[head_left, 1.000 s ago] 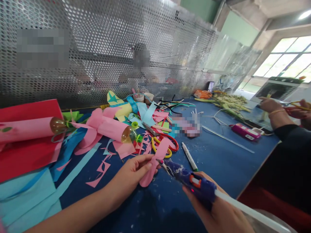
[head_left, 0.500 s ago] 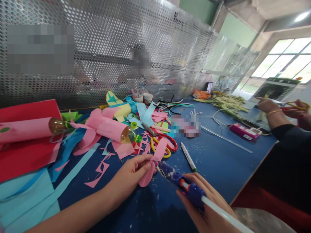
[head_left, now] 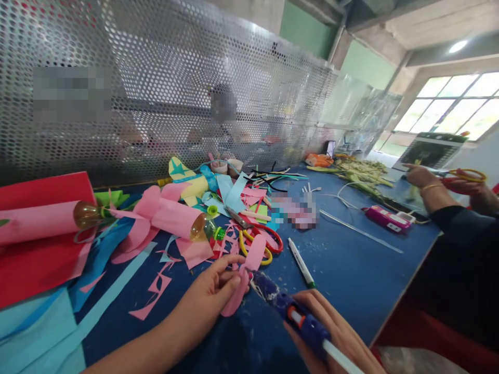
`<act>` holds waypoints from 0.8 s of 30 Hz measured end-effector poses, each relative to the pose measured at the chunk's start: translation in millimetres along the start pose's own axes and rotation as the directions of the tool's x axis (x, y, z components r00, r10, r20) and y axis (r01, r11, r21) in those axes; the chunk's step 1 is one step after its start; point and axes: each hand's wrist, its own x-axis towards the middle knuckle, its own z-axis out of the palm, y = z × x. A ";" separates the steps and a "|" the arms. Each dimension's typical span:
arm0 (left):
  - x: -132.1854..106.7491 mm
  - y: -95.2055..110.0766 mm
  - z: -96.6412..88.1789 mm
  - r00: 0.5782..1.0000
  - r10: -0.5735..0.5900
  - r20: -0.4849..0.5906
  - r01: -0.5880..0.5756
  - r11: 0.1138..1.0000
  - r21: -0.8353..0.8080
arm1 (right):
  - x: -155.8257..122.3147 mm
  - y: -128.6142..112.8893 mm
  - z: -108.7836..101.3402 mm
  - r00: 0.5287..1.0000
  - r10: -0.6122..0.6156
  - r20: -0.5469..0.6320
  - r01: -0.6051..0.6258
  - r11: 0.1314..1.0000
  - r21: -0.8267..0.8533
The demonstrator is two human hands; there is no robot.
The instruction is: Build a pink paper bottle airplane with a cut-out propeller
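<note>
My left hand (head_left: 213, 292) pinches a pink paper cut-out (head_left: 245, 272) at its narrow middle, just above the blue table (head_left: 351, 275). My right hand (head_left: 335, 337) grips a blue glue gun (head_left: 290, 314) with a white glue stick at its back. The gun's nozzle touches the pink cut-out next to my left fingers. Beyond the cut-out lie red and yellow scissors (head_left: 265, 241) and a white marker pen (head_left: 301, 262).
Pink paper-wrapped bottles (head_left: 171, 218), a red sheet (head_left: 39, 249), light blue strips and paper scraps cover the left side. A pink device (head_left: 385, 218) and green leaves lie far right, where another person's hands (head_left: 424, 179) hold scissors. A perforated metal screen (head_left: 175, 88) stands behind.
The glue gun and my right hand have drawn down and left toward the frame's lower edge. The nozzle has stayed at the pink cut-out, which my left hand keeps pinched.
</note>
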 end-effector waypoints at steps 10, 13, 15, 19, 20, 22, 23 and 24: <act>-3.5 -1.1 0.7 0.999 0.036 0.015 -0.037 0.996 0.082 | -10.0 10.7 -4.6 0.997 0.000 0.077 0.008 0.995 -0.097; -4.1 -1.4 0.9 0.999 0.031 0.023 -0.033 0.995 0.098 | -16.5 21.3 -5.7 0.993 -0.064 0.104 0.077 0.989 -0.129; -4.3 -1.1 1.2 0.999 0.044 0.026 -0.047 0.991 0.125 | -17.9 23.3 -6.4 0.992 -0.086 0.096 0.100 0.984 -0.150; -4.9 1.8 2.6 0.999 0.046 0.025 -0.049 0.989 0.137 | -10.7 15.9 -10.0 0.988 -0.138 0.072 0.149 0.971 -0.188; -5.0 2.6 2.9 0.999 0.038 0.026 -0.041 0.991 0.124 | -9.0 14.1 -11.0 0.987 -0.147 0.058 0.155 0.967 -0.201; -5.2 3.6 3.2 0.999 0.028 0.027 -0.031 0.993 0.114 | -8.4 13.6 -11.8 0.985 -0.173 0.009 0.170 0.952 -0.256; -5.1 3.6 3.0 0.999 0.029 0.028 -0.032 0.993 0.117 | -9.7 14.9 -11.5 0.978 -0.206 0.018 0.203 0.937 -0.283; -5.0 3.3 2.7 0.999 0.032 0.029 -0.035 0.992 0.123 | -11.8 16.8 -10.6 0.975 -0.221 0.023 0.218 0.927 -0.305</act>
